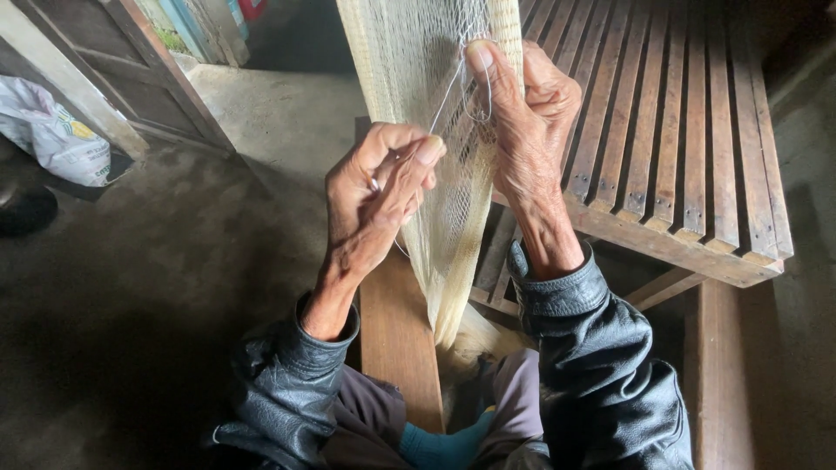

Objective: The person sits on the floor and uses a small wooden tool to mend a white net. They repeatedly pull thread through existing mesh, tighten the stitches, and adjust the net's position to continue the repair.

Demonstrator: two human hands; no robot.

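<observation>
Item: fine cream fishing net [435,130], hung from above and falling between the knees, its gathered lower end near the teal sock [444,446].

Right hand [522,122]: raised, thumb pressed flat on the mesh, fingers closed round the net's corded edge, apparently to keep that stretch taut and spread.

Left hand [379,187]: lower and nearer, thumb and forefinger pinched narrow on a thin pale thread [446,96] that runs up to the right thumb (any tool in the fist is hidden; cannot tell).

Surroundings: slatted wooden bench [688,139] to the right, far side; wooden plank [396,339] below the hands; white plastic bag [52,130] far left on the concrete floor [157,287]. Black leather sleeves [592,365].
</observation>
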